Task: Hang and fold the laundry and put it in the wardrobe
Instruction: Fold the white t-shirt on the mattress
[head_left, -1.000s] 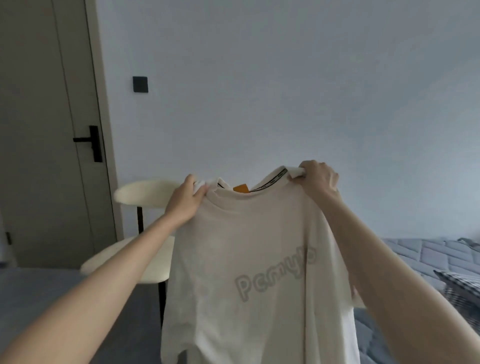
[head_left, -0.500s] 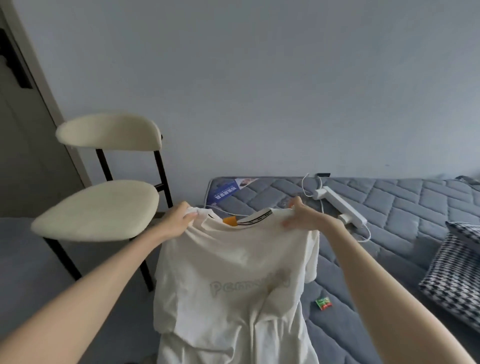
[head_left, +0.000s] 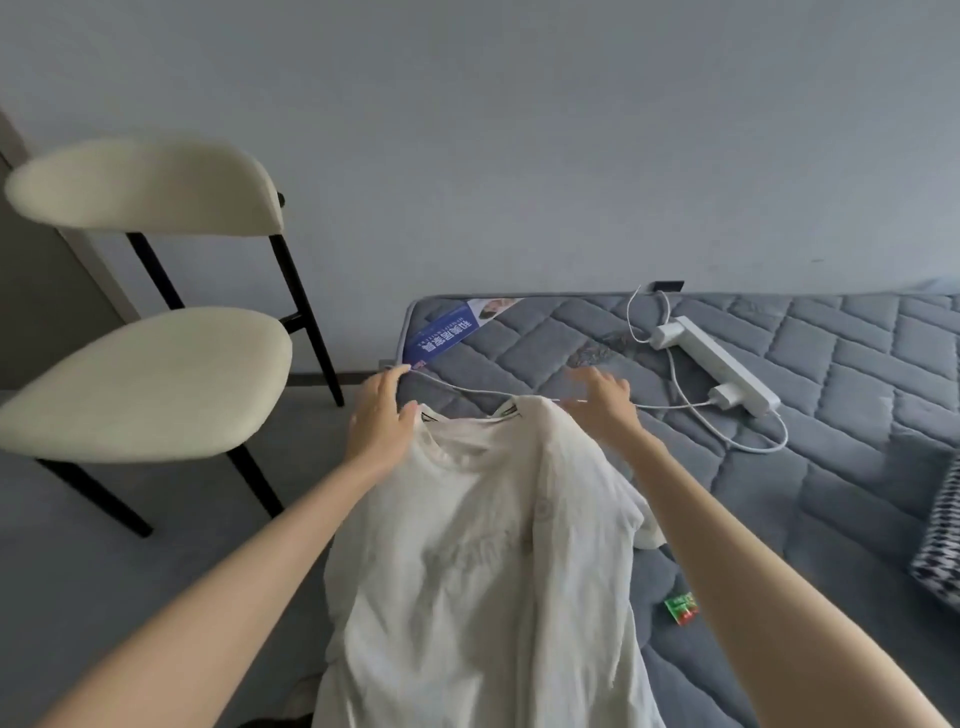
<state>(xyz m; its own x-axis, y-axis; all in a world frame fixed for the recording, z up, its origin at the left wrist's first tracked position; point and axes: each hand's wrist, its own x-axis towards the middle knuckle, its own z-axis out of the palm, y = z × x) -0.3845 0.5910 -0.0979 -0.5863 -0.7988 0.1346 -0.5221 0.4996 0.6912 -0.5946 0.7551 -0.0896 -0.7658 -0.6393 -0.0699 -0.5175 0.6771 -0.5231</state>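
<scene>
A cream T-shirt (head_left: 483, 561) with a faint printed word lies spread over the near left corner of the grey quilted mattress (head_left: 857, 395), its hem hanging off the near edge. My left hand (head_left: 382, 421) rests with straight fingers on the shirt's left shoulder beside the collar. Motion-blurred, my right hand (head_left: 605, 400) hovers at the right shoulder with its fingers spread and nothing held in them.
A cream chair (head_left: 145, 374) with black legs stands on the floor to the left. A white power strip (head_left: 722, 364) and its cables lie on the mattress beyond the collar. There is a small green packet (head_left: 681, 607) near my right forearm and a houndstooth pillow (head_left: 940, 545) at the right edge.
The shirt went from held up by its shoulders down onto the mattress corner. Both hands have let go of the shoulders and opened, while my view tilted downward.
</scene>
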